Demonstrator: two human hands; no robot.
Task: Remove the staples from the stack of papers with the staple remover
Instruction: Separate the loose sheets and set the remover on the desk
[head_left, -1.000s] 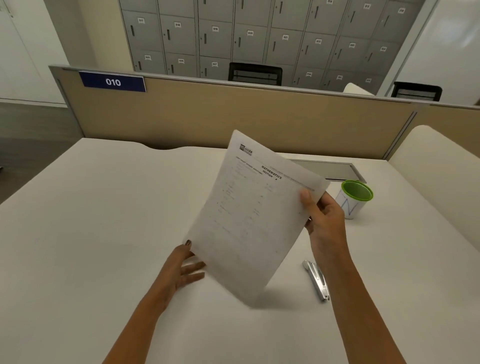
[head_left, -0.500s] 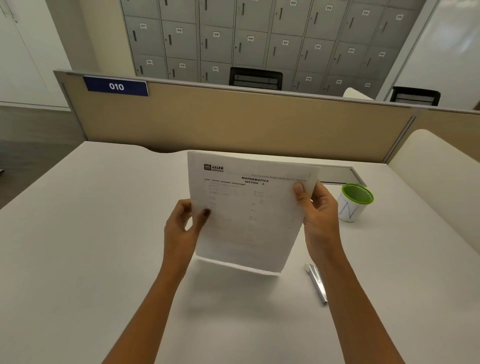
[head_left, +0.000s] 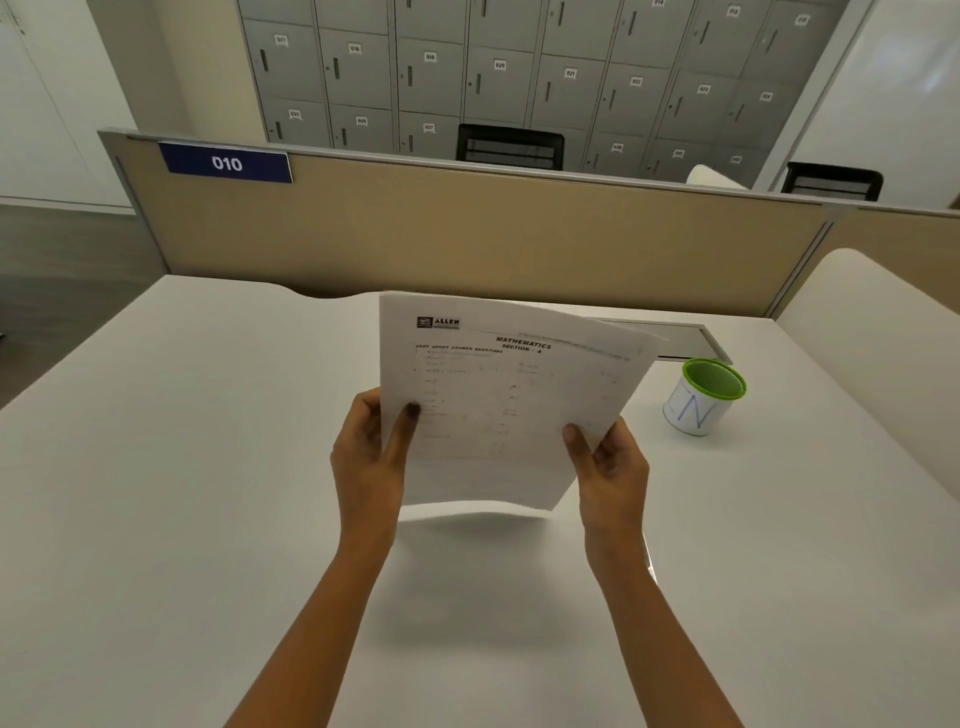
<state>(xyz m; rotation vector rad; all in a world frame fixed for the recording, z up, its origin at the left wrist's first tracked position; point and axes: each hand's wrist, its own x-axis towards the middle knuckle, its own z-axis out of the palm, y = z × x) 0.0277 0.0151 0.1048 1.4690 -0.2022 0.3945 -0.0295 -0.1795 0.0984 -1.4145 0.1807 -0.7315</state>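
Hands are sharing the load here. At 9 o'clock of the sheets, the left hand (head_left: 370, 457) is pinching the stack of papers (head_left: 498, 400), thumb on the printed face, fingers behind. The stack is hanging tilted above the white desk (head_left: 156, 493). At 4 o'clock, the right hand (head_left: 610, 467) is gripping its lower edge likewise. A sliver beside the right wrist may be the staple remover (head_left: 648, 564). Farther right, a green-rimmed cup (head_left: 704, 397) is standing.

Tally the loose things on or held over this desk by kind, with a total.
Paper stack, held in both hands: 1
Green-rimmed cup: 1
Metal tool, mostly hidden behind the right forearm: 1
Total: 3
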